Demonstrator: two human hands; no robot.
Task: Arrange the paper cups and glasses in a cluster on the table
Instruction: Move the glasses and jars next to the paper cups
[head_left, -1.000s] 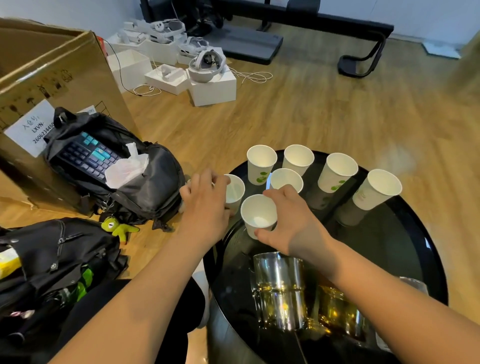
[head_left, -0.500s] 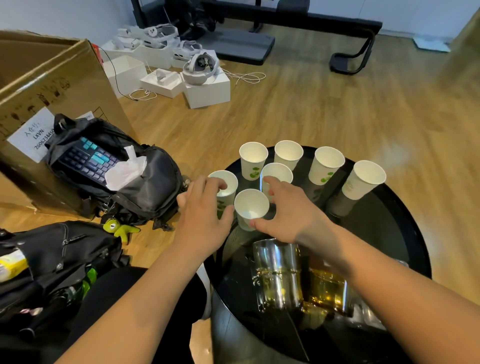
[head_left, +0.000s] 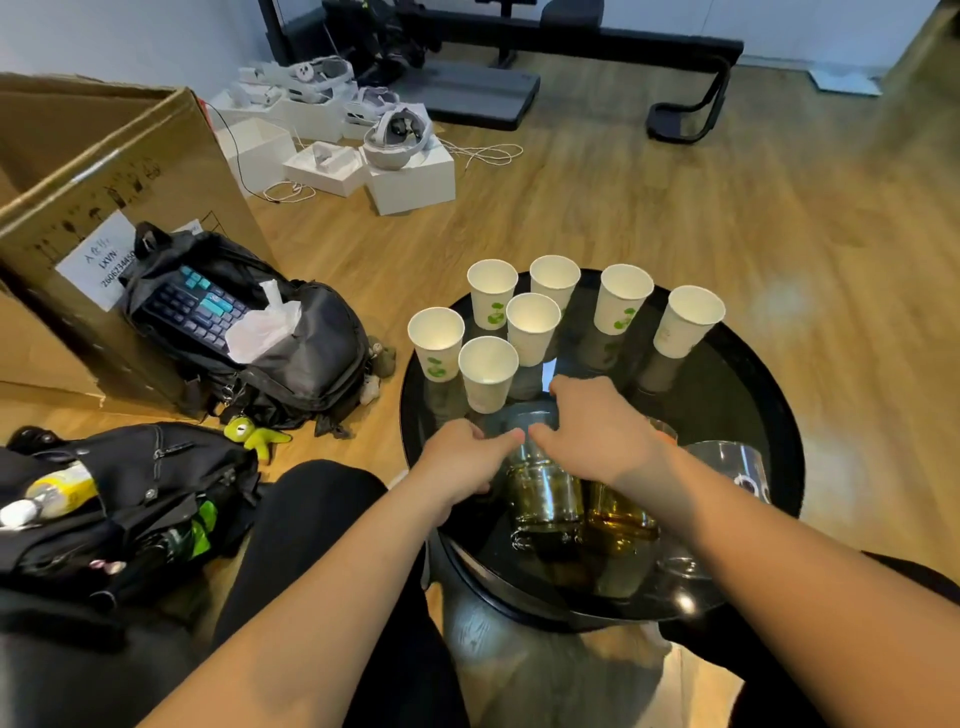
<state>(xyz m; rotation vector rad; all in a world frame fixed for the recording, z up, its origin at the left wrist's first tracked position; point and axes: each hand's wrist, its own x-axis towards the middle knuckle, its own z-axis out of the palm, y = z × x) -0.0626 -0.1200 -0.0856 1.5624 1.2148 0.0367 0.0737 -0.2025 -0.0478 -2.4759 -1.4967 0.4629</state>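
Seven white paper cups with green leaf prints stand upright on a round black glossy bench (head_left: 769, 395). Five sit close together from ten to twelve o'clock on the bench top: one at the left edge (head_left: 435, 343), one just right of it and nearer (head_left: 487, 373), one behind these (head_left: 491, 293), one in the middle (head_left: 532, 327), one at the back (head_left: 554, 280). Two more stand apart at one o'clock (head_left: 625, 298) and two o'clock (head_left: 688, 320).

At least three clear drinking glasses are near the front of the bench; blur prevents a sure count. One glass (head_left: 543, 488) is at six o'clock, one with amber tint (head_left: 621, 512) is just right of it, and another (head_left: 732, 467) is at four o'clock.

Both forearms reach forward. The left hand (head_left: 462, 457) and right hand (head_left: 597, 431) meet over the rim of the six o'clock glass, fingers curled loosely. Whether either actually grips it cannot be told.
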